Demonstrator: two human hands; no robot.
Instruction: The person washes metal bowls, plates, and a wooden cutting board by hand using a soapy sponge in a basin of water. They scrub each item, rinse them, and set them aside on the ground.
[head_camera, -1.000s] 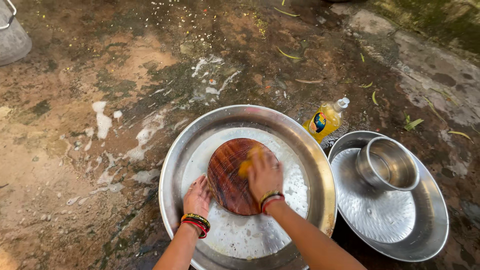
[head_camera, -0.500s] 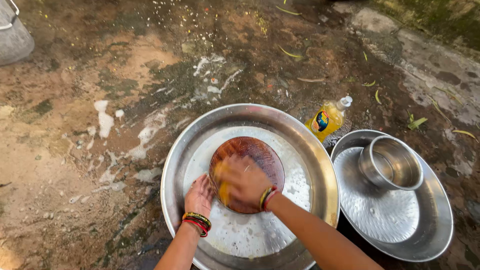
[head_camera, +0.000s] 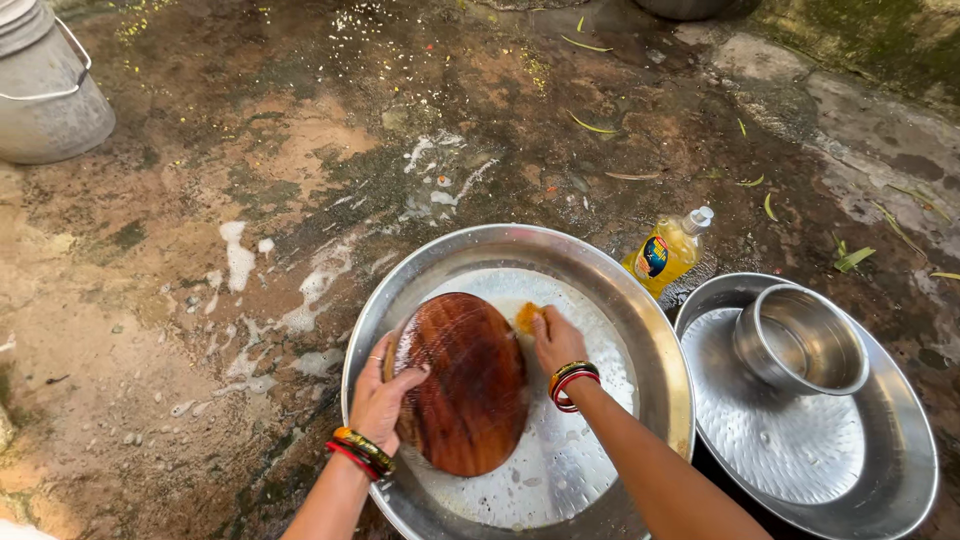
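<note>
Down on the wet ground (head_camera: 180, 300), streaked with white suds, I see a large steel basin (head_camera: 660, 345) holding soapy water; inside it a round wooden board (head_camera: 465, 385) stands tilted up on its edge, its grained dark-brown face turned toward me; my left hand (head_camera: 380, 395) grips the board's left rim, fingers curled over the front, with bangles at the wrist; my right hand (head_camera: 555, 340) is closed on a yellow sponge (head_camera: 527, 317), pressed against the board's upper right edge, though I cannot quite tell whether the sponge touches the wood or sits just behind it; red and gold bangles ring that wrist too; just beyond the basin's far right rim a yellow dish-soap bottle (head_camera: 668, 250) with a white cap lies tilted on the ground; to the right, beside the basin, a second steel basin (head_camera: 800, 460) carries a small steel bowl (head_camera: 800, 340) standing upright in its upper part; far off at the top left corner a grey metal bucket (head_camera: 50, 100) stands on the ground, well apart from everything else; thin green leaves (head_camera: 850, 258) lie scattered near the right side.
</note>
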